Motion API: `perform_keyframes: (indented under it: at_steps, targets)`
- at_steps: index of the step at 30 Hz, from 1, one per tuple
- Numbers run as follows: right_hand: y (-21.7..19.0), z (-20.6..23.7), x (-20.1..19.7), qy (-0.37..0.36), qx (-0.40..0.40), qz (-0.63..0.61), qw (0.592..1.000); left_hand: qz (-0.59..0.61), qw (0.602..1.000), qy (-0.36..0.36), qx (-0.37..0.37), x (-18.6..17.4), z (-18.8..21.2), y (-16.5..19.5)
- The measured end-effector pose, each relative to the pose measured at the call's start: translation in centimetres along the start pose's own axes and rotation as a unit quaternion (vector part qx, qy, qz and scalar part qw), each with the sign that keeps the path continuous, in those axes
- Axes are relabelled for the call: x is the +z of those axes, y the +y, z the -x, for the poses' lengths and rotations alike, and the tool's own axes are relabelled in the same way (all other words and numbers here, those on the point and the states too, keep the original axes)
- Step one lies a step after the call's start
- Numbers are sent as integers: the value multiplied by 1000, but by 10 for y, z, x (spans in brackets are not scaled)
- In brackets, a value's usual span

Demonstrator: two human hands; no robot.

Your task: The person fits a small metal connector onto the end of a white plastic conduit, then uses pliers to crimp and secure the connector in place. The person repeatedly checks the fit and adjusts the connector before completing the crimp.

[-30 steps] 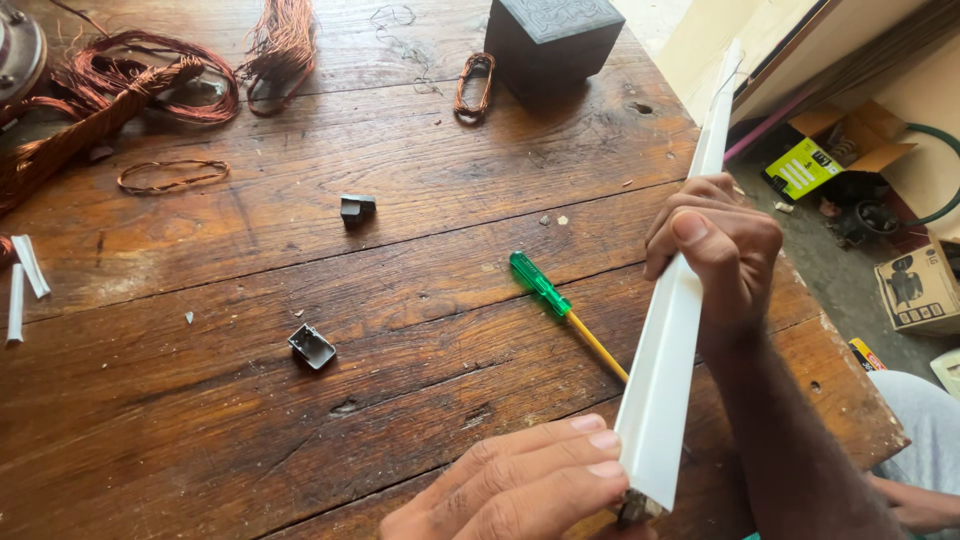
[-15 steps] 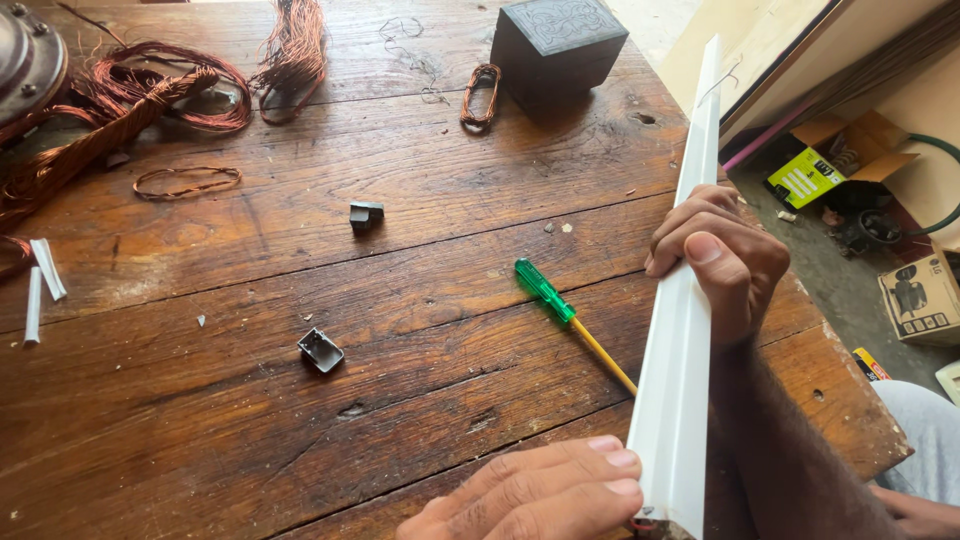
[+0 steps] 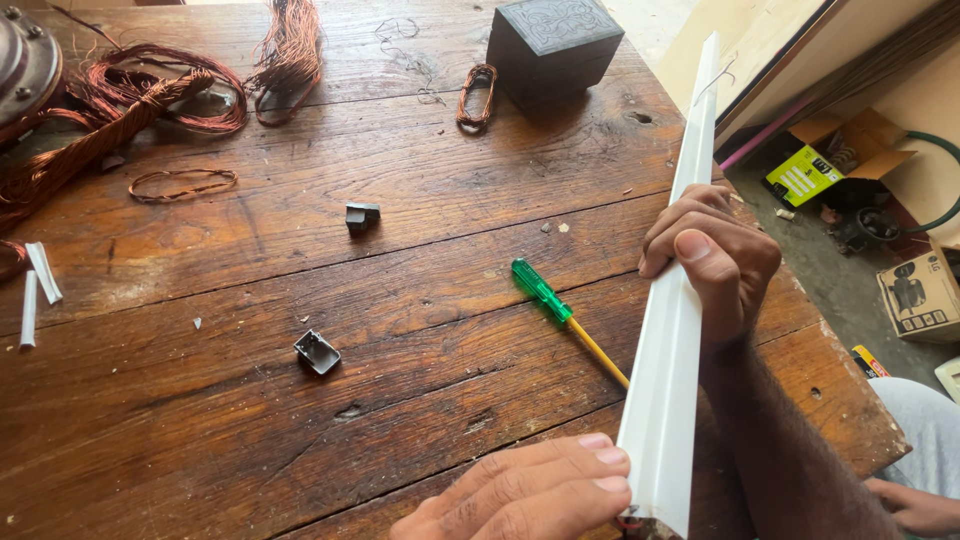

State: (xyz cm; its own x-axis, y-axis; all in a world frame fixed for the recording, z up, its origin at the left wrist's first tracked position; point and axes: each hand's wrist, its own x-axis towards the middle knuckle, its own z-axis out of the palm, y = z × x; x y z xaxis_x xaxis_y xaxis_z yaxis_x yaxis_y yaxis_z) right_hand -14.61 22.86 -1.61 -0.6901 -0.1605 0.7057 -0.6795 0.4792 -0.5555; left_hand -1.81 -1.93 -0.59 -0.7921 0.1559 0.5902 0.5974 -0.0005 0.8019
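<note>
A long white plastic channel strip [image 3: 672, 330] is held by both hands at the right edge of the wooden surface [image 3: 300, 450], its length running from the lower right corner up toward the far edge, tilted so that its upper end rises above the surface. The right hand [image 3: 715, 255] is wrapped round the strip near its middle, thumb pressed on the near face and fingers curled behind. The left hand [image 3: 535, 490] is laid against the lower end, fingertips pressed flat on the strip's left edge, so both hands are closed on the strip. Whether the strip's bottom end is rested on the surface cannot be told, since it is cut off by the frame. A screwdriver with a green handle and yellow shaft [image 3: 565, 318] is left lying just beside the strip, untouched. Two small dark parts [image 3: 317, 351] [image 3: 361, 214] are seen farther left, and short white offcuts [image 3: 35, 290] near the left edge. Coils of copper wire [image 3: 150, 100] and a dark box [image 3: 555, 45] are placed at the far side. As far as can be judged, the strip is only being gripped and lined up; no cut, mark or fitting is visible on it yet, and the screwdriver has not been taken up
</note>
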Motion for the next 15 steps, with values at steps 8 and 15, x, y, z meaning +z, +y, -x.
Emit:
perform_keyframes:
  at_steps: [8, 15]
  targets:
    - [0, 0, 4, -1, -3, 7, 1000, 12, 1000, 25, -12, 0, -4, 7]
    - [6, 0, 6, -2, -5, 39, 999, -29, 998, 45, 31, 2, -3, -2]
